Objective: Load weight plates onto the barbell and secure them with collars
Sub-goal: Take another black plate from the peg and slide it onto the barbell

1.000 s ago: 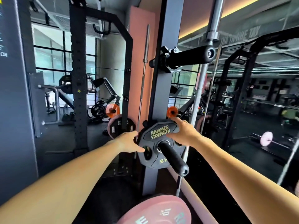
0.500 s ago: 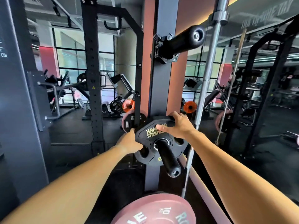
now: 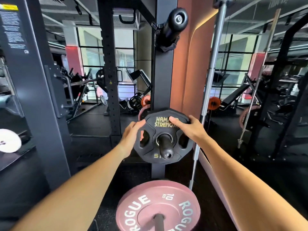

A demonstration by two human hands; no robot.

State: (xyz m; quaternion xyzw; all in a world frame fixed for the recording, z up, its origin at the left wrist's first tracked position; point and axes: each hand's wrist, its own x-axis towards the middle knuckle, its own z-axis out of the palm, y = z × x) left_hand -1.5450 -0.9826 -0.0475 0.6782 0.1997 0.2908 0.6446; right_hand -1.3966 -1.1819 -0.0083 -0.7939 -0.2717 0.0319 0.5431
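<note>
Gym floor, dark rubber matting, steel racks and mirrored walls all round; windows at the far end.

Right hand [image 3: 191,126]: grasping the upper right rim of the black plate [image 3: 164,138], thumb laid across the gold lettering on its face, fingers wrapped behind the edge.

Left hand [image 3: 131,135]: at the plate's left rim, thumb on the face near the upper edge, fingertips showing through the left cut-out; reads as a grip, though the fingers behind are hidden.

Black plate: small, marked 5, hanging upright on a storage peg [image 3: 165,147] that juts from the rack post [image 3: 162,67]; peg passes through the centre hole and ends well clear of the plate's face. Second plate just behind it on the same peg, only a pinkish edge visible.

Pink plate [image 3: 158,207]: marked 10, on a lower peg, nearest the camera, untouched.

Upper peg [image 3: 173,24]: bare, high on the same post.

Bars [image 3: 215,67]: stored near upright, to the right of the post.

Step in hand, as judged: drawing the black plate off its peg. Best done by pulling straight along the peg with both hands level, keeping the plate square so the hole does not bind, and bracing for the drop in weight as it clears the tip. Collars not in view.
</note>
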